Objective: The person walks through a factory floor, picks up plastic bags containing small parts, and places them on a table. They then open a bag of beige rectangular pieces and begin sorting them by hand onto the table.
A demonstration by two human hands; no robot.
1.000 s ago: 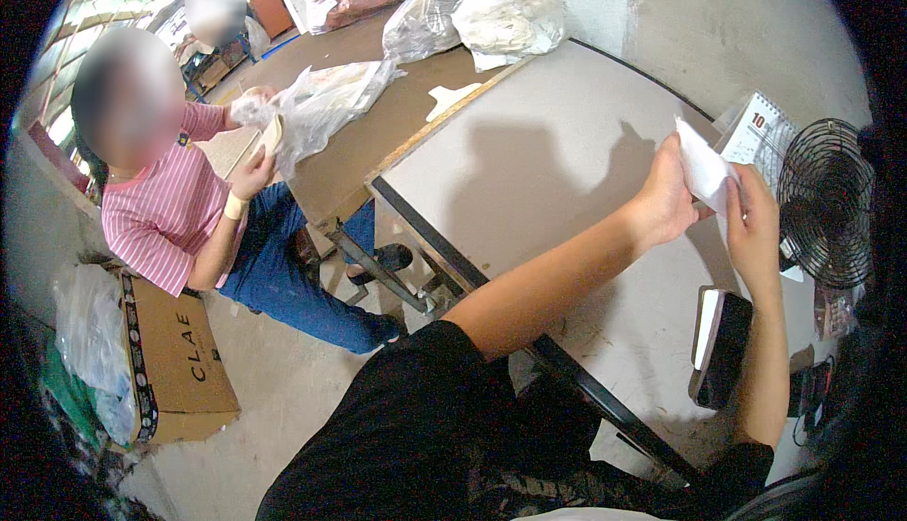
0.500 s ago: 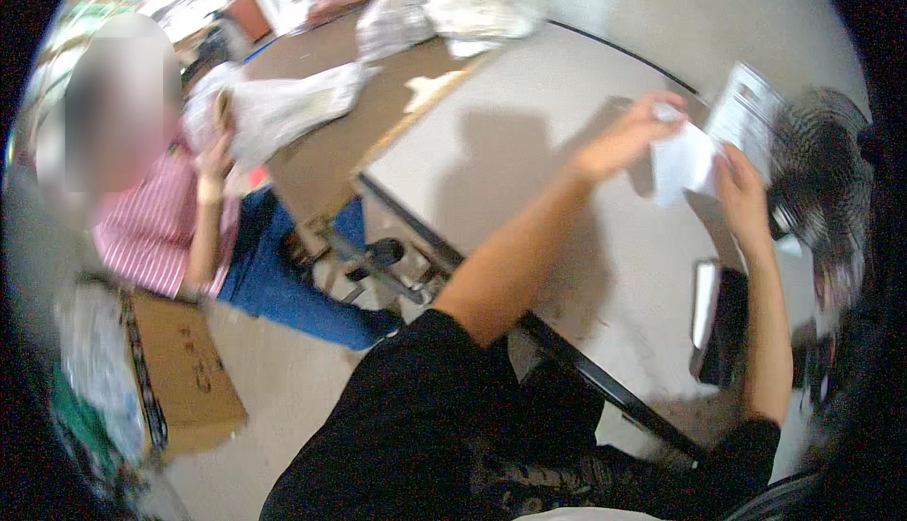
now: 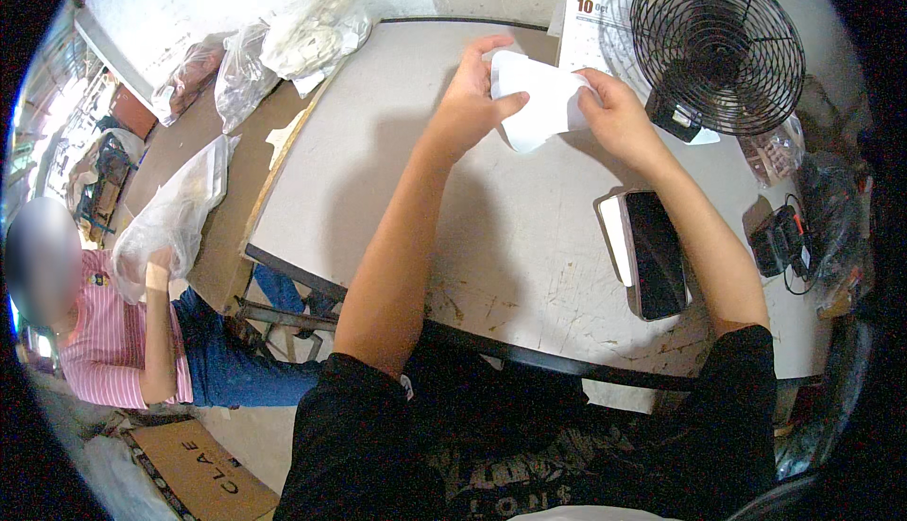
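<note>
A white sheet of paper (image 3: 537,103) is stretched between my two hands above the far part of the table. My left hand (image 3: 475,98) grips its left side, thumb across the front and some fingers behind. At the right edge, my right hand (image 3: 619,117) pinches the sheet between thumb and fingers. The paper bends slightly, with a corner pointing down. Close behind it stands a spiral-bound calendar (image 3: 590,32), partly covered by a black wire-cage fan (image 3: 718,49). Nearer to me, beside my right forearm, a dark smartphone (image 3: 658,256) lies partly over a white flat object (image 3: 616,238).
The grey table (image 3: 378,209) has a dark edge. A black corded device (image 3: 782,239) and plastic bags (image 3: 841,238) sit at its right. On the left, a seated person in a striped shirt (image 3: 113,351) handles a clear plastic bag (image 3: 175,214). A cardboard box (image 3: 203,469) is below.
My view has swung right, so the table, fan and calendar appear further left. Both hands still hold the paper, which now shows more broadly. The other person's bag hangs at a different angle.
</note>
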